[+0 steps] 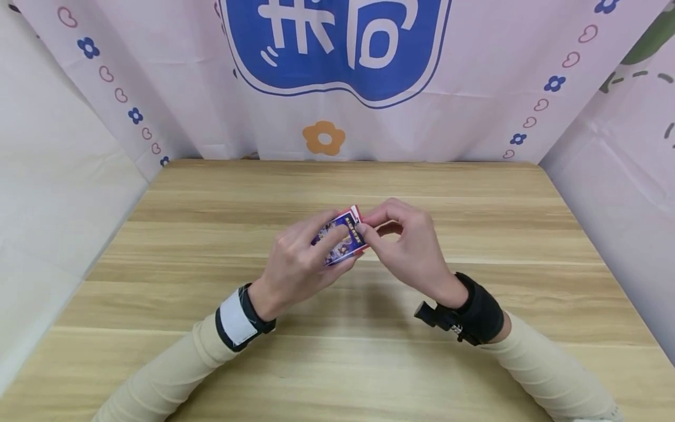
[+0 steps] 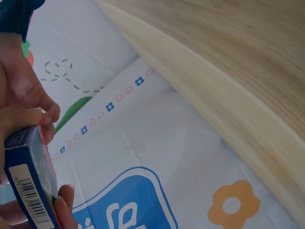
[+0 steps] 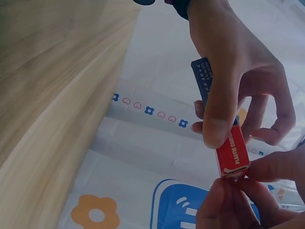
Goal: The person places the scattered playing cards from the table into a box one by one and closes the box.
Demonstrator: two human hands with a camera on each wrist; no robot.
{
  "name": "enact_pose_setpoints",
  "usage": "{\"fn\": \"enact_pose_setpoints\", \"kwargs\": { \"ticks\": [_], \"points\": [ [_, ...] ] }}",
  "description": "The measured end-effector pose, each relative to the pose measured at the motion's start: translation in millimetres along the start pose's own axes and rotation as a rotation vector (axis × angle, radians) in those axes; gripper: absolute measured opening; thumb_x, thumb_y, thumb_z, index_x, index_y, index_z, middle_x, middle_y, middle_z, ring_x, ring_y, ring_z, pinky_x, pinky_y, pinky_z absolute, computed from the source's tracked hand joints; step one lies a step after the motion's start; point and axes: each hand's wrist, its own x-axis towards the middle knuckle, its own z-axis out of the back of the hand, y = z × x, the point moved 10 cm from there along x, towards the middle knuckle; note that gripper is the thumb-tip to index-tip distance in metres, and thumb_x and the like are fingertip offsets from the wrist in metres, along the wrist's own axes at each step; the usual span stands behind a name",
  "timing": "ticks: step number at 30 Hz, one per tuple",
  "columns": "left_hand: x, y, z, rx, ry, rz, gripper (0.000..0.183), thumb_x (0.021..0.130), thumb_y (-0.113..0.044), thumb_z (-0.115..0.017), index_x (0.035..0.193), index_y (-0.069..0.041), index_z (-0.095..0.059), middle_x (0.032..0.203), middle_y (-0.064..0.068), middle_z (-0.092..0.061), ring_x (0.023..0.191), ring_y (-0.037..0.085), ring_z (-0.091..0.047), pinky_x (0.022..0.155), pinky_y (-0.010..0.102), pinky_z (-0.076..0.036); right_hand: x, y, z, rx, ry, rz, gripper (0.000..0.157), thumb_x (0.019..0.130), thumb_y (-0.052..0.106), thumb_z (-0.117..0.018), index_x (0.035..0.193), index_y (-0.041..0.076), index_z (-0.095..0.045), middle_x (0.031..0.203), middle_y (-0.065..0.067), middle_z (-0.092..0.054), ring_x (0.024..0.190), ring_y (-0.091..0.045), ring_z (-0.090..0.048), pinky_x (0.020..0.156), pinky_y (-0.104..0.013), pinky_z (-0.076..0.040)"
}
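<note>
A small blue-and-red box (image 1: 355,233), shaped like a playing-card pack, is held above the table. My left hand (image 1: 295,258) grips it by its sides, with fingers across the printed face. At the box's far right end, the thumb and fingers of my right hand (image 1: 413,246) pinch the end edge. In the left wrist view a barcode shows on one blue side of the box (image 2: 29,191). In the right wrist view the red narrow side of the box (image 3: 232,153) carries white lettering, and the right fingertips hide part of its end.
A wood-grain table (image 1: 337,363) lies under both hands. Behind it hangs a white printed cloth (image 1: 200,105) with a blue emblem and flowers, and pale cloth walls (image 1: 63,152) stand at both sides. Both wrists wear black straps (image 1: 477,310).
</note>
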Motion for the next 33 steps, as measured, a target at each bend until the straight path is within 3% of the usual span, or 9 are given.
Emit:
{"fn": "enact_pose_setpoints", "kwargs": {
  "ticks": [8, 13, 17, 20, 23, 25, 28, 33],
  "points": [
    [5.0, -3.3, 10.3, 0.01, -0.046, -0.039, 0.049, 0.07, -0.031, -0.082, 0.099, -0.001, -0.055, 0.106, 0.02, -0.066, 0.088, 0.03, -0.064, 0.067, 0.044, -0.057, 5, 0, 4.7, 0.026, 0.035, -0.038, 0.019, 0.082, -0.01, -0.066, 0.101, -0.008, -0.065, 0.096, -0.019, -0.065, 0.079, -0.021, -0.063, 0.066, -0.041, -0.056],
    [6.5, -2.9, 11.4, -0.011, -0.047, -0.035, 0.05, 0.068, -0.031, -0.083, 0.1, -0.002, -0.057, 0.106, 0.018, -0.067, 0.089, 0.029, -0.064, 0.068, 0.043, -0.057, 2, -4, 1.0, -0.024, 0.075, 0.082, 0.019, 0.081, -0.008, -0.067, 0.101, -0.007, -0.068, 0.1, -0.016, -0.065, 0.08, -0.016, -0.062, 0.067, -0.037, -0.057],
    [5.8, 1.4, 13.5, -0.052, -0.049, 0.023, 0.051, 0.067, -0.029, -0.083, 0.101, -0.001, -0.056, 0.103, 0.02, -0.068, 0.084, 0.027, -0.066, 0.062, 0.04, -0.058, -5, -9, -11.0, -0.028, 0.107, 0.114, 0.032, 0.082, -0.005, -0.066, 0.114, -0.002, -0.064, 0.109, -0.009, -0.06, 0.088, -0.012, -0.058, 0.072, -0.032, -0.055],
    [5.2, 5.3, 18.8, -0.065, -0.076, 0.071, 0.051, 0.067, -0.026, -0.083, 0.1, 0.002, -0.056, 0.099, 0.024, -0.068, 0.079, 0.028, -0.067, 0.055, 0.038, -0.058, -12, -3, -24.7, 0.17, 0.144, 0.018, 0.05, 0.082, -0.012, -0.063, 0.13, -0.006, -0.049, 0.127, -0.015, -0.048, 0.11, -0.019, -0.05, 0.091, -0.037, -0.048],
    [4.9, 8.0, 25.4, -0.053, -0.117, 0.114, 0.05, 0.067, -0.024, -0.083, 0.097, 0.004, -0.056, 0.097, 0.026, -0.068, 0.074, 0.029, -0.067, 0.052, 0.038, -0.058, -19, 9, -39.0, 0.36, 0.204, -0.082, 0.065, 0.083, -0.016, -0.06, 0.14, -0.008, -0.028, 0.149, -0.017, -0.025, 0.133, -0.021, -0.028, 0.107, -0.038, -0.028],
    [5.2, 8.8, 28.8, -0.041, -0.141, 0.133, 0.048, 0.066, -0.023, -0.084, 0.095, 0.004, -0.057, 0.095, 0.026, -0.068, 0.071, 0.029, -0.067, 0.051, 0.038, -0.058, -21, 19, -43.7, 0.414, 0.238, -0.11, 0.068, 0.086, -0.016, -0.057, 0.142, -0.009, -0.019, 0.154, -0.016, -0.011, 0.138, -0.019, -0.013, 0.11, -0.036, -0.018],
    [7.3, 6.6, 32.3, -0.034, -0.165, 0.133, 0.048, 0.065, -0.023, -0.084, 0.094, 0.004, -0.057, 0.097, 0.026, -0.068, 0.069, 0.028, -0.066, 0.05, 0.037, -0.057, -18, 34, -36.9, 0.31, 0.228, -0.035, 0.073, 0.085, -0.015, -0.059, 0.142, -0.01, -0.014, 0.153, -0.019, -0.01, 0.138, -0.022, -0.013, 0.11, -0.038, -0.018],
    [11.9, 0.8, 39.3, -0.015, -0.203, 0.09, 0.048, 0.066, -0.024, -0.084, 0.092, 0.006, -0.056, 0.103, 0.027, -0.067, 0.077, 0.03, -0.066, 0.054, 0.039, -0.058, -9, 37, -13.7, 0.058, 0.099, 0.078, 0.078, 0.08, -0.012, -0.067, 0.141, -0.013, -0.018, 0.145, -0.03, -0.025, 0.133, -0.03, -0.026, 0.104, -0.048, -0.029]
  ]
}}
